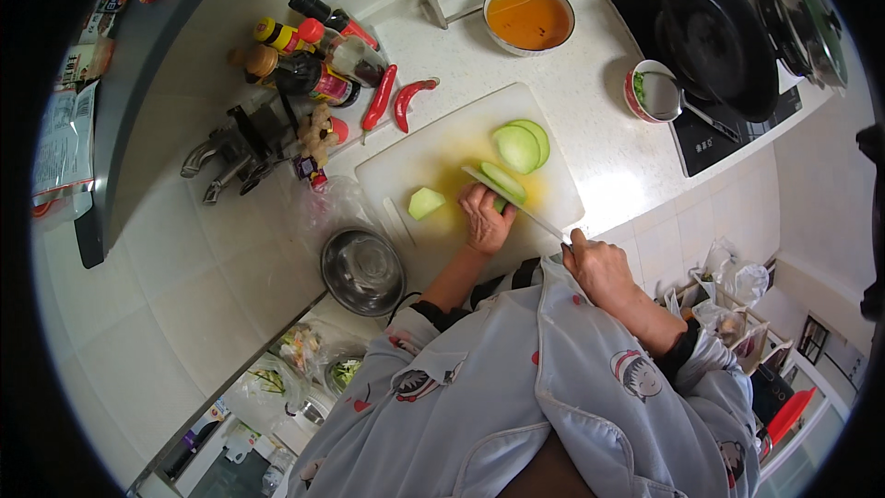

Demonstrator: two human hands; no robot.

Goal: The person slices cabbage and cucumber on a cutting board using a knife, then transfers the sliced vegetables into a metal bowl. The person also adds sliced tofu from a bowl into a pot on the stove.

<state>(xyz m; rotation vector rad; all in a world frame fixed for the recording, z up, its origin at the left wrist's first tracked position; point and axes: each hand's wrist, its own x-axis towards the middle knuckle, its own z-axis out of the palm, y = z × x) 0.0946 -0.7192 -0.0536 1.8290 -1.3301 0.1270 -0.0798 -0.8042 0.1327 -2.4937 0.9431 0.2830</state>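
Gripping the handle of a knife (521,205), the right hand (601,269) is closed just right of the centre of the frame. The blade points to the upper left, its long axis slanting up from the handle at lower right. The left hand (485,219), at the centre, is curled over one pale-green vegetable piece (500,206) beside the blade; its fingertips are partly hidden. One cut slice (505,182) lies along the blade's upper-right side, its long axis nearly parallel to the edge. Outward on the white cutting board (442,149): two overlapping round slices (518,148) at upper right and one angular chunk (426,204) at left. Beyond the board's upper-left edge are two red chillies (395,103), stalk ends toward opposite ends of the frame, and one knob of ginger (318,136). One metal basin (332,290) stands at lower left of the board. Toward the top is one bowl of orange liquid (528,20); at upper right, one small bowl (634,103) and one black pan (714,32) over a black cooktop (693,149)
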